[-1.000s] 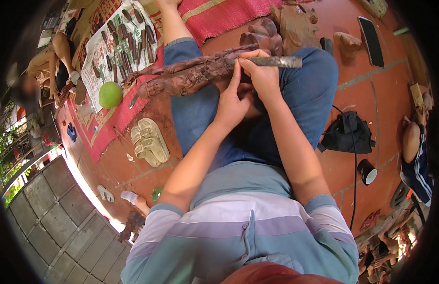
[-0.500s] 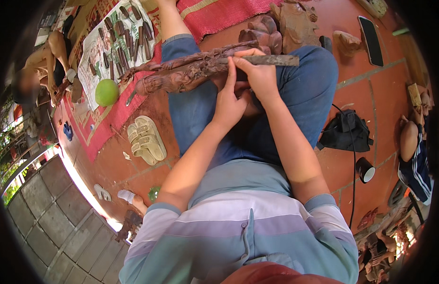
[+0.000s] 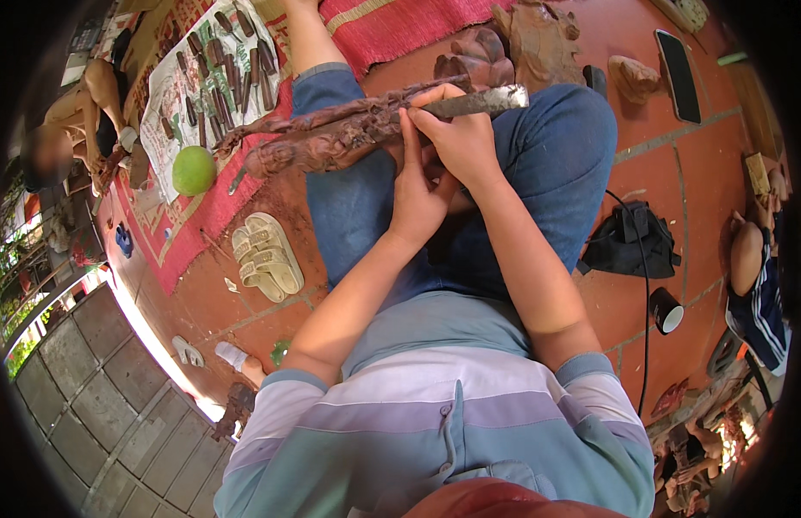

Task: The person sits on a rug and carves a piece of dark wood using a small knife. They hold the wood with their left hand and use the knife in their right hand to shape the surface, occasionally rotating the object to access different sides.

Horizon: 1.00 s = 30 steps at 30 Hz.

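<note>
Plainly, to the left of the carving (image 3: 318, 148), dark-handled tools (image 3: 232, 78) are spread on a white cloth (image 3: 164, 157), and a green ball-like fruit (image 3: 194, 170) is seen near its left end. Below that end, beige sandals (image 3: 269, 257) are placed. The reddish-brown carving is laid across the jeans (image 3: 353, 211), its long axis slanted from lower left to upper right, the thick, knobbed end pointed left. Stiff, fairly heavy wood is suggested; the thick body would best be grasped, since the slender upper strand may be fragile. By the carving's right part, the left hand (image 3: 420, 194) is held with its index finger straight; whether anything is clasped by its grip cannot be told. Farther right, a flat tool (image 3: 487, 101) is pinched in the right hand's (image 3: 465, 147) grip.
</note>
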Motion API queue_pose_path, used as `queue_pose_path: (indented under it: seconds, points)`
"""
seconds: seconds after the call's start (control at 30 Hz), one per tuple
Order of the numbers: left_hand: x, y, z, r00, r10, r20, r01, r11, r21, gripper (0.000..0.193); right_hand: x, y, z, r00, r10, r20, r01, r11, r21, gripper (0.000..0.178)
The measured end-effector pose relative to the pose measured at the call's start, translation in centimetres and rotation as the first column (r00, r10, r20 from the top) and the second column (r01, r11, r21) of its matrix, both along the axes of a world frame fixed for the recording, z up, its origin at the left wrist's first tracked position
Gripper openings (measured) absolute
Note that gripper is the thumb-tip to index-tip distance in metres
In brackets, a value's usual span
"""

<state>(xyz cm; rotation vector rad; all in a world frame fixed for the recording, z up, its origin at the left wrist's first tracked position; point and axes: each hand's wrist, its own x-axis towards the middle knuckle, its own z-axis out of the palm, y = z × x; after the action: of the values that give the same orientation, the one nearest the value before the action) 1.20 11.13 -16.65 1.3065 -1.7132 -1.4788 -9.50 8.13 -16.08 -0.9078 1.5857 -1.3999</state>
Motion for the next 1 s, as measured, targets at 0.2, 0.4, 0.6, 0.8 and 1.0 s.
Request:
queue_pose_path:
  seconds: [0.2,0.4,0.6,0.8,1.0]
  points:
    - [-0.8,-1.5,0.7,0.984,-0.119,0.131,0.105,0.989,0.108,0.100,-1.6,-1.0,-0.5,0.997,-0.031,0.072,0.033,0.999,-0.028,0.010]
    - [-0.6,-0.5,-0.3,0.999,-0.014,0.036,0.012,0.999,0.048,0.097,-0.9,-0.5,-0.6,0.999,0.033,0.028,-0.033,0.999,-0.004,0.012]
    - [-0.5,-0.8,-0.2,0.999,-0.040,0.027,0.039,0.998,0.051,0.100,-1.1,-0.7,-1.3,0.992,-0.025,0.120,0.032,0.998,-0.059,0.012]
    - [-0.5,-1.1,-0.2,0.990,-0.077,0.115,0.066,0.993,0.102,0.098,-1.4,-0.4,-1.7,0.991,-0.015,0.132,0.022,0.999,-0.049,0.009]
    - [-0.2,0.3,-1.3,0.999,0.015,0.031,-0.011,0.991,-0.136,0.096,-0.3,0.5,-1.7,0.987,0.041,0.154,-0.029,0.996,-0.079,0.009]
